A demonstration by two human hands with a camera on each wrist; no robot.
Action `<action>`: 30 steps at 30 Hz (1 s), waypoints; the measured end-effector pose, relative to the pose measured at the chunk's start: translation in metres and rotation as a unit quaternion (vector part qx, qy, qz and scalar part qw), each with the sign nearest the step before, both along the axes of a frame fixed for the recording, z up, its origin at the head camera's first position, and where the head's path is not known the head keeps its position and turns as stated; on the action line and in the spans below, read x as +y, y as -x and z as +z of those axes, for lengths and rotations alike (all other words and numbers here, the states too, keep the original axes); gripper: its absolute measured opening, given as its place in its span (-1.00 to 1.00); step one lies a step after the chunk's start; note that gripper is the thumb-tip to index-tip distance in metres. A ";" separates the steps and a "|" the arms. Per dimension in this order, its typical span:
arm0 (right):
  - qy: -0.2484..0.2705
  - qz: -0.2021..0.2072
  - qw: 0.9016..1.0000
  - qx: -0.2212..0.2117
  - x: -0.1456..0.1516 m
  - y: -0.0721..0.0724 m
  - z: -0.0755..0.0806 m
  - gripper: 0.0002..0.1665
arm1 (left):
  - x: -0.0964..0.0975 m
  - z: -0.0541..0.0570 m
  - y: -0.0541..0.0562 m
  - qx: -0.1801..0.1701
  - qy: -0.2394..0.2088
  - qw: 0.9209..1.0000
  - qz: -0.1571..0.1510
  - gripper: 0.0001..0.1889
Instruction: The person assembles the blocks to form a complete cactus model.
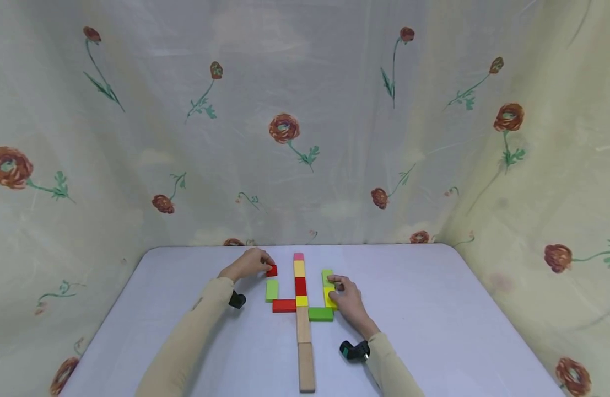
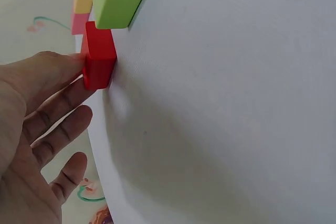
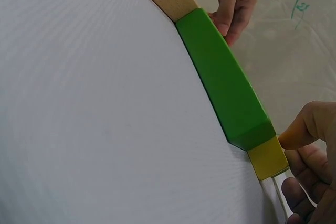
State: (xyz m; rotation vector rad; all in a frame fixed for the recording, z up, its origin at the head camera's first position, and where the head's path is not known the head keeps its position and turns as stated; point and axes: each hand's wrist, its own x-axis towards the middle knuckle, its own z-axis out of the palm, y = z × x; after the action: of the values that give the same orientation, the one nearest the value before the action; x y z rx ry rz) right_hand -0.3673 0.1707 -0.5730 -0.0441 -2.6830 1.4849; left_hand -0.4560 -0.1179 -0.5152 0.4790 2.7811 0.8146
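My left hand (image 1: pixel 250 263) pinches a small red block (image 2: pixel 100 59) between thumb and fingertips, close over the table at the far end of a light green block (image 1: pixel 272 290). The other fingers are loosely bent behind it. My right hand (image 1: pixel 350 303) grips at a yellow block (image 3: pixel 268 158), thumb tip at its edge and fingers curled near its right side. Its index finger reaches over another light green block (image 1: pixel 327 274), just beyond the yellow one. A green block (image 3: pixel 226 77) joins the yellow block's near end to the wooden blocks; a longer red block (image 1: pixel 284 305) lies opposite.
A straight column of blocks runs down the middle, with wooden blocks (image 1: pixel 306 366) nearest, then yellow, red, pale yellow and a pink block (image 1: pixel 298 257) at the far end. The white table (image 1: pixel 424 320) stands before a flowered curtain (image 1: pixel 334 187).
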 end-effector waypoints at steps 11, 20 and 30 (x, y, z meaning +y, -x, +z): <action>0.005 0.010 1.000 0.007 0.003 -0.001 0.002 -0.56 | -0.004 -0.005 -0.003 -0.010 -0.023 0.999 -0.024 -0.83; 0.010 0.011 1.000 -0.003 0.001 -0.002 0.004 -0.55 | -0.005 -0.006 -0.007 -0.020 -0.019 0.999 -0.034 -0.83; 0.015 0.007 1.000 -0.013 0.002 -0.002 -0.001 -0.56 | -0.005 -0.011 -0.008 -0.037 -0.021 0.999 -0.028 -0.84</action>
State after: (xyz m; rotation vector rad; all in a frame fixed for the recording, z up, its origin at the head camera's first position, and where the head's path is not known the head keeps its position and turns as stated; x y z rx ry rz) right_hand -0.3653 0.1726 -0.5740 -0.0461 -2.6879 1.5391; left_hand -0.4481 -0.1229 -0.5262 0.5202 2.6747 0.8610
